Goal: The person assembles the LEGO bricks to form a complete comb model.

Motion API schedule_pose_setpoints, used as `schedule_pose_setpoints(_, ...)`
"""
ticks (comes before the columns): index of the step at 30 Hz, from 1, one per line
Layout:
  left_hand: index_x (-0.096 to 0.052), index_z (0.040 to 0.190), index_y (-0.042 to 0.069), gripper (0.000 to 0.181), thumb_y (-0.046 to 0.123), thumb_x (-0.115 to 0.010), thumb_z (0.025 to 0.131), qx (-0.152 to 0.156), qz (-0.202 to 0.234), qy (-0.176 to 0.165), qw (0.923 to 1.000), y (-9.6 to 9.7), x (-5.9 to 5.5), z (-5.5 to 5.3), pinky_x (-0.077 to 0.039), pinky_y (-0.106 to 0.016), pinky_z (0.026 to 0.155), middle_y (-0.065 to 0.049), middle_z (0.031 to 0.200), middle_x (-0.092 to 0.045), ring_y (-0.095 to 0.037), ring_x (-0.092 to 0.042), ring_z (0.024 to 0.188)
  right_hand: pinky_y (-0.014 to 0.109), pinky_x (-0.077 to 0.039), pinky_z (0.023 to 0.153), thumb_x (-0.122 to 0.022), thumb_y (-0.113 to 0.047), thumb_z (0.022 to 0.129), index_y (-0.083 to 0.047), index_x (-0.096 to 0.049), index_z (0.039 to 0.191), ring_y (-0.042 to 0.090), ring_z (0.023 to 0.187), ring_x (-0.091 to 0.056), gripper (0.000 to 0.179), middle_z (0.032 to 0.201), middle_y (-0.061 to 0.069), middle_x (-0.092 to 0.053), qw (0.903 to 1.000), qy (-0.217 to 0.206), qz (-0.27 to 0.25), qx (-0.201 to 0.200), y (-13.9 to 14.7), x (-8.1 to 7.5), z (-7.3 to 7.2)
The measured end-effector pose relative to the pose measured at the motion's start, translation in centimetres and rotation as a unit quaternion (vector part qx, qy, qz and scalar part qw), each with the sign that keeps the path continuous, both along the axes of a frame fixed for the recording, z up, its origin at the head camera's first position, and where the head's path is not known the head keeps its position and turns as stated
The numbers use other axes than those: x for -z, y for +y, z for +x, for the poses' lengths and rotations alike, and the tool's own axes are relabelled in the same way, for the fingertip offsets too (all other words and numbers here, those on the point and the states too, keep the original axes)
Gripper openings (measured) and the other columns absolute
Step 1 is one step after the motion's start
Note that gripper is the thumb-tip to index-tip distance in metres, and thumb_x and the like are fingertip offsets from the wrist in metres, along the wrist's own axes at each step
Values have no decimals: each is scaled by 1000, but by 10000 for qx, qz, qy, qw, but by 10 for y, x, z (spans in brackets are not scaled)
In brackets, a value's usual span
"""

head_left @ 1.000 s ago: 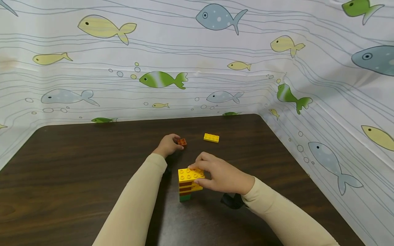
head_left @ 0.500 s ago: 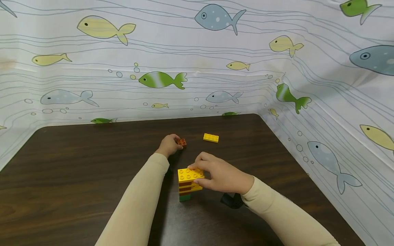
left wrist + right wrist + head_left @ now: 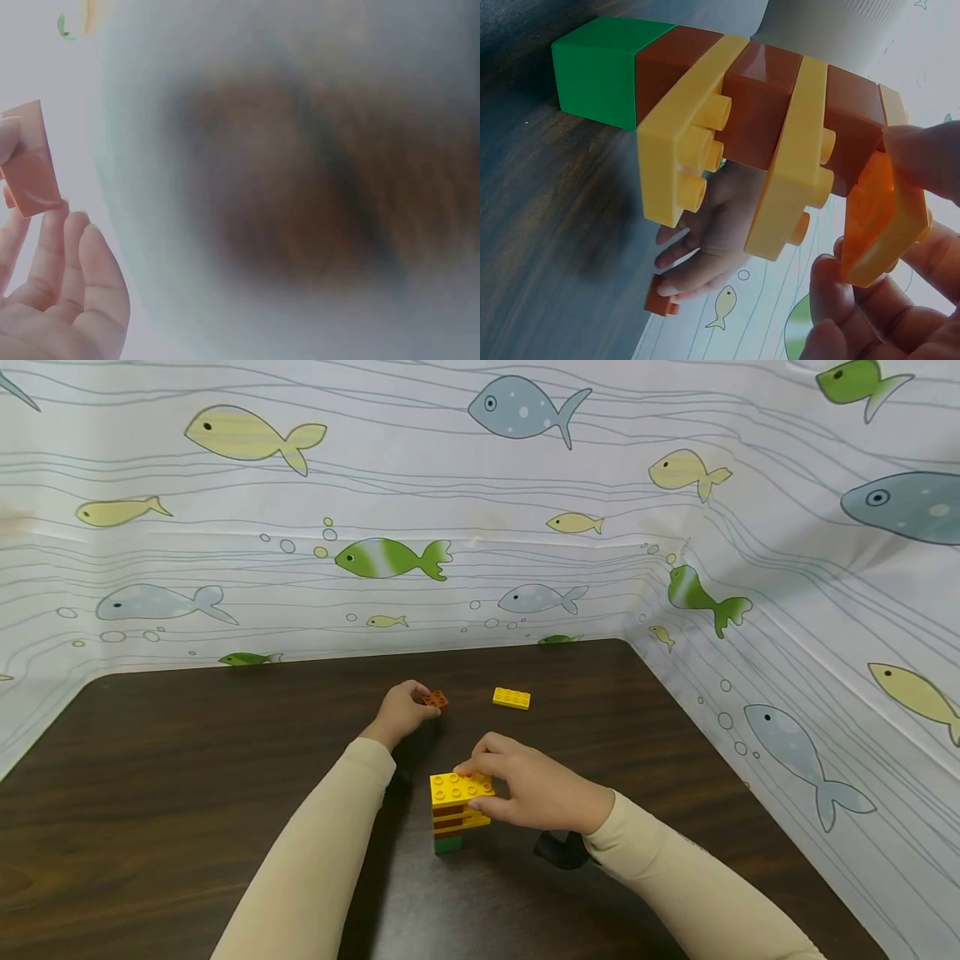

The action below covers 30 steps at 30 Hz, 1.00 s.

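My left hand (image 3: 401, 713) pinches a small reddish-brown toy building brick (image 3: 435, 700) between thumb and fingers, far out over the table. The left wrist view shows that brick (image 3: 31, 169) tilted, its smooth side facing the camera. Closer to me, a tower of bricks (image 3: 448, 823) stands upright, with a green brick (image 3: 604, 71) at its base and brown and yellow bricks alternating above. Each yellow brick juts out to one side. My right hand (image 3: 536, 783) grips the jutting end of the topmost yellow brick (image 3: 452, 787), thumb on one side and fingers on the other.
A loose yellow brick (image 3: 512, 698) with studs up lies on the dark wooden table (image 3: 187, 793), right of my left hand. A white fish-printed curtain (image 3: 420, 460) rises along the table's back and right edges.
My left hand has shifted slightly left and away with the brown brick, which now looks tilted. My right hand keeps its grip on the tower's top.
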<state>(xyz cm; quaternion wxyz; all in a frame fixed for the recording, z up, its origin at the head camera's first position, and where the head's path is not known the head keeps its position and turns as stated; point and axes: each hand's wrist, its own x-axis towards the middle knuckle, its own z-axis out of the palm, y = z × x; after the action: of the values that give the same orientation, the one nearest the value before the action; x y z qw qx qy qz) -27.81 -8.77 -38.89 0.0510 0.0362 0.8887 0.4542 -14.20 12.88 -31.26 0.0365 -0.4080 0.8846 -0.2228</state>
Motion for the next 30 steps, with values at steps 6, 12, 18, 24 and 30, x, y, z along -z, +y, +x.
schedule_pose_setpoints(6, -52, 120, -3, 38, 12, -67, 89, 16, 237, 73, 9997, -6, -8, 4, -46, -45, 91, -23, 118, -55, -34, -53, 101, 22, -46, 80, -71, -19, 88, -11, -65, 122, 9, 91, -50, 36, 105, -4, -51, 10000, -43, 20, 24, 0, 0, 1)
schedule_pose_setpoints(12, -51, 120, -1, 38, 14, -67, 89, -19, 374, 103, 9992, -13, -17, 10, -45, -45, 93, -21, 118, -55, -33, -52, 103, 22, -45, 80, -70, -19, 88, -11, -65, 123, 11, 91, -50, 36, 105, -4, -51, 9999, -99, 34, 42, 0, 0, 1)
schedule_pose_setpoints(18, -52, 122, -1, 39, 15, -67, 89, 20, 432, 149, 9990, -15, -27, 16, -44, -47, 97, -21, 120, -56, -33, -52, 106, 23, -45, 79, -70, -20, 88, -10, -65, 123, 17, 91, -53, 36, 104, -4, -50, 9998, -160, 39, 65, 0, -1, 2)
schedule_pose_setpoints(24, -54, 122, 1, 39, 16, -68, 89, 140, 439, 219, 9987, -13, -34, 24, -46, -46, 95, -19, 117, -58, -32, -54, 104, 23, -45, 79, -71, -20, 88, -10, -65, 123, 11, 90, -50, 37, 105, -4, -50, 9999, -139, 53, 77, 0, 0, 2)
schedule_pose_setpoints(30, -54, 121, 1, 39, 16, -68, 88, 224, 477, 362, 9980, -14, -40, 31, -47, -45, 92, -18, 117, -59, -31, -54, 104, 22, -45, 78, -71, -20, 88, -10, -65, 123, 9, 89, -48, 36, 104, -4, -51, 9999, -118, 27, 63, 0, 0, 0)
